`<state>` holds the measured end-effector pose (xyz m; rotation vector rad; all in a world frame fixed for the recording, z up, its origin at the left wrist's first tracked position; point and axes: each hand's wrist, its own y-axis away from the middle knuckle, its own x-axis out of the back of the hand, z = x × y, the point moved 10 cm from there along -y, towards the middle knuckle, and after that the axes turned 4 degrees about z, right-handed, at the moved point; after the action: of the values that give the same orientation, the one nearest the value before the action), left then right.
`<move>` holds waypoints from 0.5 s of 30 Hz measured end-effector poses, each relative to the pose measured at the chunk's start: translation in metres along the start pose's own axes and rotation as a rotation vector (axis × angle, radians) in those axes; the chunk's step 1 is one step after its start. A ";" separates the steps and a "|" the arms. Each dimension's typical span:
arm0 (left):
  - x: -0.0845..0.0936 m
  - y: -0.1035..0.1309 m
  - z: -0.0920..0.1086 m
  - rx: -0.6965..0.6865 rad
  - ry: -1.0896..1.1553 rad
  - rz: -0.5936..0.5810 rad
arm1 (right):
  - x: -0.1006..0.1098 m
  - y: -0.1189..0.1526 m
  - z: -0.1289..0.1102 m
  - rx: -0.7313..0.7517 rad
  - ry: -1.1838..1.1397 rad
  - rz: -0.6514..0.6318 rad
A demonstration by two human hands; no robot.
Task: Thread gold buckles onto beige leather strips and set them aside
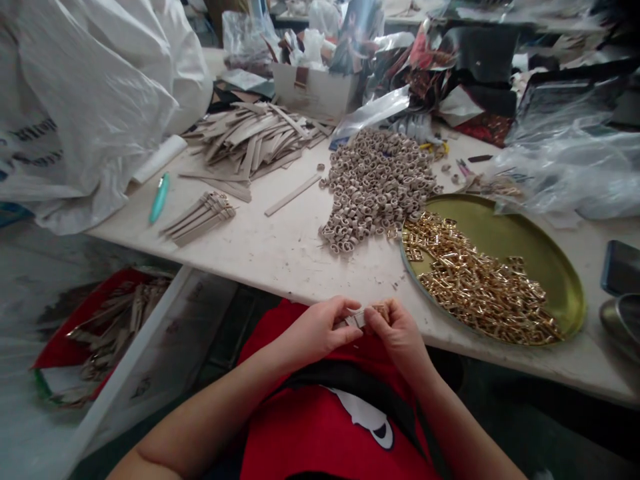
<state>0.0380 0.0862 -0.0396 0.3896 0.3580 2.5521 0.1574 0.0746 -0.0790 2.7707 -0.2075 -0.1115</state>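
Observation:
Both hands meet in front of the red shirt, just off the table's front edge. My left hand [327, 327] pinches a short pale strip [356, 320] between thumb and fingers. Close beside it, my right hand [395, 325] is closed on a small gold buckle [381, 311] at the strip's other end; the fingers partly hide it. On the table above the hands lies a heap of small beige loops [375, 180]. To the right, a round gold tray [505, 233] holds many gold buckles [480, 287].
Beige strips [255, 137] are piled at the back left, near a bundle of strips with buckles [203, 217] and a teal cutter [159, 198]. A phone [621, 268] lies far right. Plastic bags and a white box [315, 90] stand behind. A red bag [95, 320] sits lower left.

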 end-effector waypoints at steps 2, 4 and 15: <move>-0.001 -0.005 -0.002 0.008 -0.015 0.010 | 0.007 -0.001 -0.010 0.105 0.138 0.075; -0.003 -0.010 -0.007 0.017 -0.005 0.011 | 0.003 -0.001 -0.015 0.160 0.271 0.030; -0.015 -0.003 -0.033 0.174 0.297 -0.088 | -0.010 0.011 -0.011 0.262 0.485 -0.115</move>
<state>0.0405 0.0746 -0.0738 0.0521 0.6943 2.5011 0.1472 0.0700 -0.0644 2.9595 0.0699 0.5926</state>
